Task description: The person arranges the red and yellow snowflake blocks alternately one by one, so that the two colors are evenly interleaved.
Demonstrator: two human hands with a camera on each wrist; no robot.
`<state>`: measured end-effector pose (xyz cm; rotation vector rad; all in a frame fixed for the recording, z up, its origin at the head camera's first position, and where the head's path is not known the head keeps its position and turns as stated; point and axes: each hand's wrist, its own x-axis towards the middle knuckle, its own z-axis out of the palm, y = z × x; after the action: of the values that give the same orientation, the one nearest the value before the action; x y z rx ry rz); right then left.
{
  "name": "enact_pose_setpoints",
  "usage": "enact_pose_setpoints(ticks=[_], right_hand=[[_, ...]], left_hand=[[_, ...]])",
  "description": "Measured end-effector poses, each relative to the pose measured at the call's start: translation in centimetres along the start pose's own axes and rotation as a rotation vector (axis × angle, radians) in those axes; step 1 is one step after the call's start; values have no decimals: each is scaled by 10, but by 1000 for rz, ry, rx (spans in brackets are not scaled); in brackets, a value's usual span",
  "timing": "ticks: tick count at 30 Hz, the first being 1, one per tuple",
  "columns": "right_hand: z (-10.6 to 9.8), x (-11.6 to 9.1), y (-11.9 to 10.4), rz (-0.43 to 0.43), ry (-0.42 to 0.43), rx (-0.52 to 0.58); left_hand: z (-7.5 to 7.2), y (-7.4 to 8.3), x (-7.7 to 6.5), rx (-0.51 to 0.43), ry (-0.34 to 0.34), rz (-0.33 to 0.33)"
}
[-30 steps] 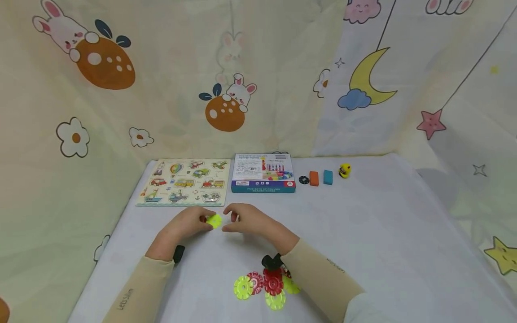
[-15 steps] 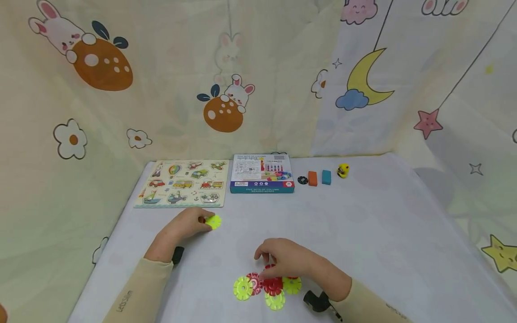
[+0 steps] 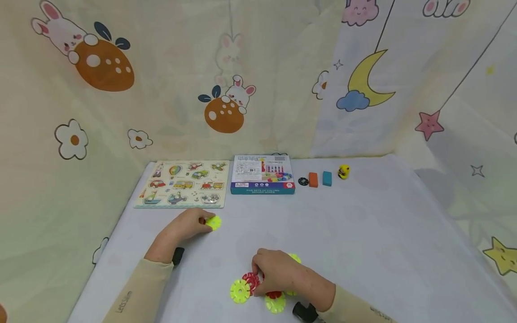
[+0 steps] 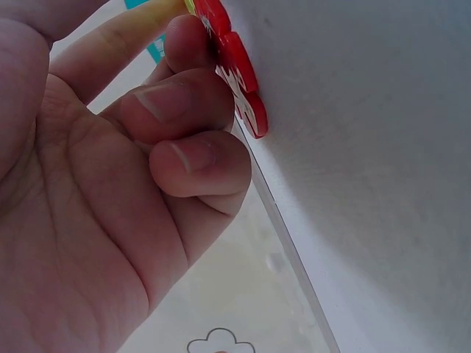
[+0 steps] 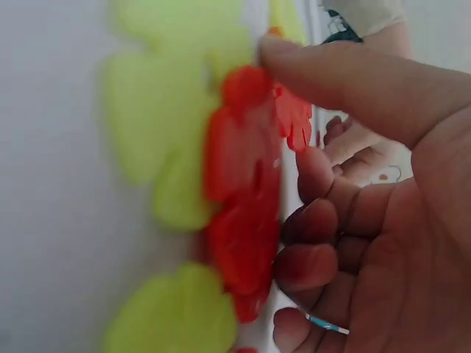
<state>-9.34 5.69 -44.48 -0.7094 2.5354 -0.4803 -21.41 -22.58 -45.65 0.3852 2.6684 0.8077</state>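
At the left, my left hand [image 3: 186,224] grips a yellow-green notched disc [image 3: 215,223] by its edge; a red flower-shaped disc [image 4: 243,77] shows beside its fingertips in the left wrist view. My right hand [image 3: 279,271] reaches over a cluster of discs near the front. Its thumb and forefinger pinch a red notched disc [image 3: 251,281] in that cluster. A yellow-green disc [image 3: 240,291] adjoins that red one. Another yellow-green disc [image 3: 276,303] lies closer to me, and red discs [image 5: 246,184] sit under the palm, partly hidden in the head view.
Along the back lie a picture puzzle board [image 3: 181,184] and a boxed bead set [image 3: 262,176]. To their right are a black round piece [image 3: 303,181], an orange block [image 3: 313,179], a blue block [image 3: 327,178] and a yellow toy duck [image 3: 343,171].
My right hand has left the spot beside the left hand, come back toward the front right and closed on the red disc. That disc and its yellow-green neighbour have shifted slightly. My left hand stays put.
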Motion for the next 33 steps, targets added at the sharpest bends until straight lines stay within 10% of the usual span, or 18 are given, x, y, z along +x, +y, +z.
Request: enact_pose_setpoints(ticks=[13, 26, 33], right_hand=[[-16, 6, 16, 52, -67, 455], [-45, 24, 29, 36, 79, 658], [-65, 68, 23, 120, 213, 673]], left_hand=[[1, -2, 2, 7, -4, -16], [1, 1, 1, 7, -14, -19], [-1, 1, 0, 44, -4, -16]])
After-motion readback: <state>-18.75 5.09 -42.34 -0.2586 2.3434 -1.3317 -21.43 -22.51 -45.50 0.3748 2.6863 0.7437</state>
